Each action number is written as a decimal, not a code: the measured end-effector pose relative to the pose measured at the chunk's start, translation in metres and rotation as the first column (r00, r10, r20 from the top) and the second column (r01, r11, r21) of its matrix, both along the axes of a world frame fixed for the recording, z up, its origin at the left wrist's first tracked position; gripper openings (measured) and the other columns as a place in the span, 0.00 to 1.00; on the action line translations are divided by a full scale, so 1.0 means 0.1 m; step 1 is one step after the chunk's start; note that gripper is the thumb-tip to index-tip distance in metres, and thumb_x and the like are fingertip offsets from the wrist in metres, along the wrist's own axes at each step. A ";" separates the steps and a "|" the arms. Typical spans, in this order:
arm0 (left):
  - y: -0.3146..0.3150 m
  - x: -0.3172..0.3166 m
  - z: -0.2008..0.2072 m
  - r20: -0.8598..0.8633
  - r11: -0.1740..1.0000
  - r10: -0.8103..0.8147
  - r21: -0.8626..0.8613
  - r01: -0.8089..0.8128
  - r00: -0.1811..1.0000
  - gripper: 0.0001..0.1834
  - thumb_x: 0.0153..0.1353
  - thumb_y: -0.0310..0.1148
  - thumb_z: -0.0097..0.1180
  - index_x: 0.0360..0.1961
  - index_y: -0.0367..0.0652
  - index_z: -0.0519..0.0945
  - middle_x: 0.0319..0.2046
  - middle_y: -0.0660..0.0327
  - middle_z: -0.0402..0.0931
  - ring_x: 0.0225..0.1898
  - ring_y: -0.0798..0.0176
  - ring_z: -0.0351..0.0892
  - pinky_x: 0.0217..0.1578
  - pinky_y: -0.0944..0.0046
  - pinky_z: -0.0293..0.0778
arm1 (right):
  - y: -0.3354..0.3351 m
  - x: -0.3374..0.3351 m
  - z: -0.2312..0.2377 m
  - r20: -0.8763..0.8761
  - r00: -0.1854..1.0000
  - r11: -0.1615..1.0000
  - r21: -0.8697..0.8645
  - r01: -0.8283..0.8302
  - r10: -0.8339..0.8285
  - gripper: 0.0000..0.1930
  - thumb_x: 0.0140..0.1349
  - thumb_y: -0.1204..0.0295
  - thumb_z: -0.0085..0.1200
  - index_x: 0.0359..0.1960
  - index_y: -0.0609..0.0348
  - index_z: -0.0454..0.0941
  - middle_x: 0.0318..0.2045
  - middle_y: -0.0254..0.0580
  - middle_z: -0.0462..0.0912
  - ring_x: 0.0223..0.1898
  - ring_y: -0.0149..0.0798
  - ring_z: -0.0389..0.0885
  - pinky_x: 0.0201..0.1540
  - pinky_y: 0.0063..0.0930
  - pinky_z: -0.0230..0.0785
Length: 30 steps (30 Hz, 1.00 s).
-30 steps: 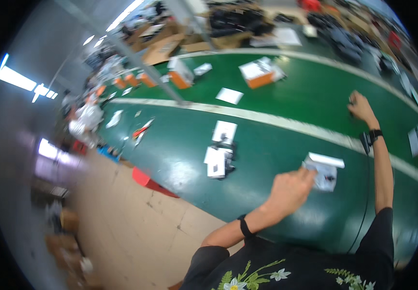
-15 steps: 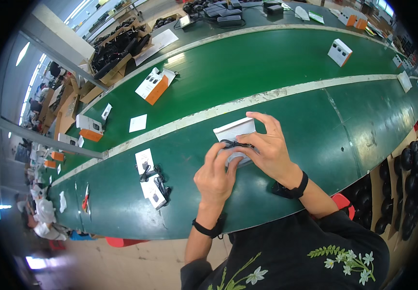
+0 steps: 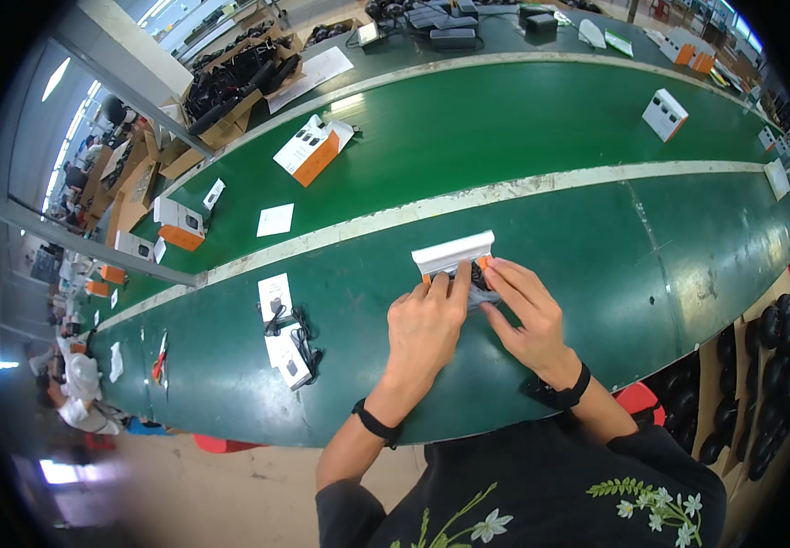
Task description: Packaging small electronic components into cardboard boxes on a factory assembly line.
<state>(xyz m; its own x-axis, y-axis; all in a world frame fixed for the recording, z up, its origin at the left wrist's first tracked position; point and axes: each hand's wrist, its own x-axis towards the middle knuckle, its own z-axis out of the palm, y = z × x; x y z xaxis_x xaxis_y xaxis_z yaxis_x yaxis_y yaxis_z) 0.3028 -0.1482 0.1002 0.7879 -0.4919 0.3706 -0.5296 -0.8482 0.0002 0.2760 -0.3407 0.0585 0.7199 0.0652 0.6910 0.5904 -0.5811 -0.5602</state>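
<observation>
A small white-and-orange box point(image 3: 454, 250) stands at the middle of the near table with its white flap raised on the far side. Inside its opening shows a dark cable point(image 3: 478, 275), partly covered by my fingers, and some greyish clear plastic. My left hand point(image 3: 426, 327) lies over the box's left part, palm down, fingers stretched into the opening; its thumb is hidden. Around the right side my right hand point(image 3: 530, 321) grips the box between thumb and fingers. To the left lie white cards with black cables point(image 3: 294, 351).
Beyond a pale rail point(image 3: 395, 215) runs a green belt carrying an open box point(image 3: 311, 157), a white card point(image 3: 275, 220) and an upright box point(image 3: 665, 115). Red-handled scissors point(image 3: 159, 363) lie at the left. A metal post point(image 3: 94, 242) stands there too.
The cable, held between both hands above the box before, is now down in its opening. My left hand has turned palm down over it; my right hand has come down to the box's side.
</observation>
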 end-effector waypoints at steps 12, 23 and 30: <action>0.32 0.04 -0.04 -0.099 0.776 -0.277 -0.610 0.162 0.956 0.19 0.72 0.23 0.62 0.63 0.39 0.86 0.64 0.47 0.82 0.34 0.63 0.90 0.33 0.62 0.87 | -0.17 -0.07 0.10 -0.050 0.998 0.910 -0.413 0.020 -0.045 0.29 0.60 0.76 0.73 0.67 0.58 0.86 0.71 0.43 0.82 0.71 0.54 0.81 0.59 0.39 0.86; 0.35 0.43 -0.11 -0.237 0.806 -0.539 -0.425 0.413 0.808 0.36 0.54 0.25 0.77 0.68 0.41 0.88 0.75 0.51 0.80 0.77 0.44 0.76 0.73 0.44 0.73 | -0.18 -0.14 0.00 -0.265 0.963 0.986 -0.140 -0.093 0.053 0.25 0.63 0.79 0.71 0.62 0.66 0.84 0.69 0.53 0.78 0.65 0.54 0.86 0.56 0.39 0.89; 0.31 0.34 -0.12 -0.221 0.763 -0.552 -0.523 0.380 0.804 0.31 0.61 0.36 0.78 0.66 0.44 0.89 0.70 0.51 0.84 0.73 0.41 0.81 0.72 0.44 0.78 | -0.26 -0.03 0.07 -0.173 0.974 0.980 0.158 -0.121 0.148 0.29 0.61 0.77 0.76 0.65 0.65 0.83 0.60 0.52 0.87 0.53 0.51 0.92 0.52 0.41 0.90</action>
